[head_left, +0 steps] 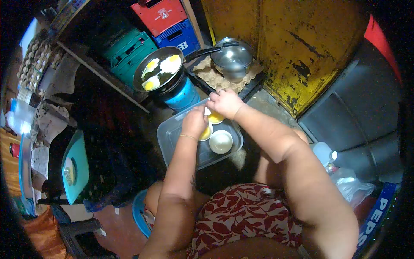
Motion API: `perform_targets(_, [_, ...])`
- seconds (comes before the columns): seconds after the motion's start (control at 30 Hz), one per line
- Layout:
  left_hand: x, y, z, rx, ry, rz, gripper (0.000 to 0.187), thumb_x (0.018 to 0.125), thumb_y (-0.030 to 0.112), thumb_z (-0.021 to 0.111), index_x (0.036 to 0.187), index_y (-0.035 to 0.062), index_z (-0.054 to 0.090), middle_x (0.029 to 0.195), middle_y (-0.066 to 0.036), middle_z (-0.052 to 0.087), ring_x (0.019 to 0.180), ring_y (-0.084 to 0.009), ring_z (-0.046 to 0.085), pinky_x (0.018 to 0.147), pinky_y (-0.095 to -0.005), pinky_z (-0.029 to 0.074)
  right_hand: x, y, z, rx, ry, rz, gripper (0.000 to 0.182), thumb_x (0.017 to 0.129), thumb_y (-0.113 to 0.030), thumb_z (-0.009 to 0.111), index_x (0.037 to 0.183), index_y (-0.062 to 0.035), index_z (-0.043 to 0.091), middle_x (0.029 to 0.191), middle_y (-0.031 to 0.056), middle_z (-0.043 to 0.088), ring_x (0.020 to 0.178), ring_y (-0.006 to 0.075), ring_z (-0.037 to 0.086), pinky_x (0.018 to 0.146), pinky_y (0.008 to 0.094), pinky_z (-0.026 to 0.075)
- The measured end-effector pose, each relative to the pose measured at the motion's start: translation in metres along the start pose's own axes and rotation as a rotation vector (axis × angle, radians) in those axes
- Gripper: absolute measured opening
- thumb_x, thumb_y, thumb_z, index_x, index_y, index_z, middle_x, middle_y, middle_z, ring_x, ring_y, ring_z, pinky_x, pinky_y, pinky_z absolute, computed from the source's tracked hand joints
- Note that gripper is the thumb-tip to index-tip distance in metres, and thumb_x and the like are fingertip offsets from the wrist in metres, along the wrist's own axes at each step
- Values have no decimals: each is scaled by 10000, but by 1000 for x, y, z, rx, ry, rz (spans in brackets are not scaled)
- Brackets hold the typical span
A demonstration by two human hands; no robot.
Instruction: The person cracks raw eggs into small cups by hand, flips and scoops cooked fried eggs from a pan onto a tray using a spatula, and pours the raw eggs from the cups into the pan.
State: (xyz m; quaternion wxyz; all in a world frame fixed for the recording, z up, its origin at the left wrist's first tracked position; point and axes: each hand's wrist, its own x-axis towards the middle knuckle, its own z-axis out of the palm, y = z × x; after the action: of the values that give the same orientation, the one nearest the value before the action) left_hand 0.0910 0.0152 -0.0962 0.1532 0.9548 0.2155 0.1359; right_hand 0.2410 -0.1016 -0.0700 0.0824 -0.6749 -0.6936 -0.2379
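My left hand (195, 121) and my right hand (225, 103) meet above a clear plastic tub (166, 138), fingers curled in a pinch. Between them shows a bit of white eggshell (208, 111), mostly hidden by the fingers. Right under my right hand is a small bowl with yellow egg yolk (215, 117). A second small bowl with yolk (205, 133) is partly covered by my left hand. Nearer to me in the tub stands a third white bowl (221, 142), with no yolk visible in it.
A frying pan (162, 85) with several eggs sits on a blue stove (183, 97) beyond the tub. Right of it, a lidded metal pot (233, 54) stands beside a cardboard egg tray (205, 71). Crates (129, 56) are stacked behind; a yellow metal panel (284, 47) rises at right.
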Motion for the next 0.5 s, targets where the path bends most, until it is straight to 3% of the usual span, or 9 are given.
perform_targets(0.1, [0,0,-4,13,-69,-92,405,801,177,651,1176,32,609,1088,-256,648,994,-402,634,893,-475,506,3,2,-12,2,9,60,118,799,-247,589,866,-179,660,859,31,628,880,251,640,673,408,537])
perform_targets(0.23, [1,-5,-8,-66,41,-92,433,785,221,703,1168,33,633,1090,-243,653,999,-390,636,895,-461,508,1,0,-9,7,49,40,117,798,-244,592,871,-180,658,871,30,628,874,255,639,671,411,535])
perform_targets(0.3, [3,-5,-10,-73,67,-85,439,777,227,715,1164,33,641,1083,-238,656,1001,-386,635,894,-456,509,-1,-5,-3,-23,34,-8,185,816,-252,571,980,-199,638,903,11,611,841,238,630,659,390,515])
perform_targets(0.4, [1,-2,-18,-104,80,-71,453,760,210,732,1165,26,642,1062,-228,662,1009,-379,630,894,-448,510,2,-10,-2,-58,74,-4,168,816,-261,575,955,-199,646,898,12,609,839,239,628,659,386,513])
perform_targets(0.47, [0,0,-22,-86,52,-19,466,738,193,748,1155,15,642,1052,-220,663,1001,-378,628,894,-431,514,3,-11,-4,-27,-34,30,165,826,-251,571,946,-182,661,902,26,619,873,250,641,680,403,529])
perform_targets(0.5, [0,-1,-21,-84,54,-18,466,738,193,748,1155,15,642,1052,-220,663,1001,-378,628,894,-431,514,4,-11,-2,90,-106,203,168,834,-229,566,939,-153,674,924,54,650,893,274,655,706,412,540])
